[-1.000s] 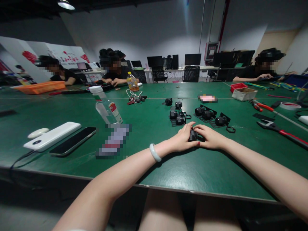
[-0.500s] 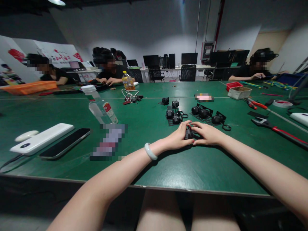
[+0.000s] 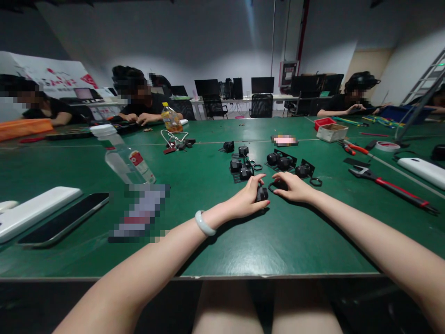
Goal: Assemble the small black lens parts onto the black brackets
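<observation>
My left hand (image 3: 251, 199), with a pale bangle on its wrist, is closed round a black threaded fitting (image 3: 262, 193) just above the green table (image 3: 243, 250). To its right, my right hand (image 3: 291, 186) has its fingers curled round a black part with a ring (image 3: 273, 186); the palm side is hidden. A small gap separates the two hands. Beyond my left hand sits a group of black fittings on slotted pieces (image 3: 245, 173). Past my right hand are more black fittings (image 3: 285, 162) with flat plates, and a loose black ring (image 3: 316, 182).
On the left lie a clear bottle (image 3: 120, 160), a black phone (image 3: 69, 219) and a white device (image 3: 38, 211). An adjustable wrench (image 3: 392, 185), pliers (image 3: 352, 147) and a box (image 3: 332, 132) are on the right. People sit across the table.
My hands have moved apart; the fitting stays in my left hand, and a ringed part now shows at my right fingers. The view has shifted to the right.
</observation>
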Available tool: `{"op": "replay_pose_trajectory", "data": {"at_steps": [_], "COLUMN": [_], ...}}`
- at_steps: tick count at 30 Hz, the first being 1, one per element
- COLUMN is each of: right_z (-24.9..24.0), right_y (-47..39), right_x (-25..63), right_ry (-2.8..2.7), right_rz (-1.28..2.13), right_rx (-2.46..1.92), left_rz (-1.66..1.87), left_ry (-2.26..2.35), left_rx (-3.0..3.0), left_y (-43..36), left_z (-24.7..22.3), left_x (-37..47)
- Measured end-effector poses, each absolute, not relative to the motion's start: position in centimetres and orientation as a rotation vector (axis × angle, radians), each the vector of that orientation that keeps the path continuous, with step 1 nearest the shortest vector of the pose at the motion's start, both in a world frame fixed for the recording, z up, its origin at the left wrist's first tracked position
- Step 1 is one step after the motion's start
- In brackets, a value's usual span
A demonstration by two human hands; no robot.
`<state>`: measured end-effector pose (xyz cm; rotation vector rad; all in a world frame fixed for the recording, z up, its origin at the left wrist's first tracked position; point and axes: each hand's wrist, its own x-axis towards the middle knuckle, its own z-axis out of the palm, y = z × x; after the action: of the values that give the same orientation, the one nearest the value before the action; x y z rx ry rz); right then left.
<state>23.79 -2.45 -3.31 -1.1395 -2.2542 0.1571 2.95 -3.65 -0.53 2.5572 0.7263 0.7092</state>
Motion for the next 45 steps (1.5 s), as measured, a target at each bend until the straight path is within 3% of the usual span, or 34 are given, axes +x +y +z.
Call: {"op": "replay_pose_trajectory", "data": {"at_steps": [11, 30, 45], "right_z": [-1.8, -2.1, -2.6], "right_y": [-4.5, -4.8, -4.5], "right_x": [21.8, 20.6, 20.4], "right_ry": [-2.242, -1.928, -1.828], "right_rz": [0.234, 0.812, 0.945], "right_rx": [-1.055, -0.895, -0.874], "left_rz": [0.698, 0.739, 0.711], "left_ry": [0.710, 0.716, 0.770], "left_rx": [2.557, 2.559, 2.544], "left_y": [-3.6, -3.3, -3.3], "left_z": [-0.3, -0.4, -0.6], "left_x": [2.9, 2.9, 3.0]}}
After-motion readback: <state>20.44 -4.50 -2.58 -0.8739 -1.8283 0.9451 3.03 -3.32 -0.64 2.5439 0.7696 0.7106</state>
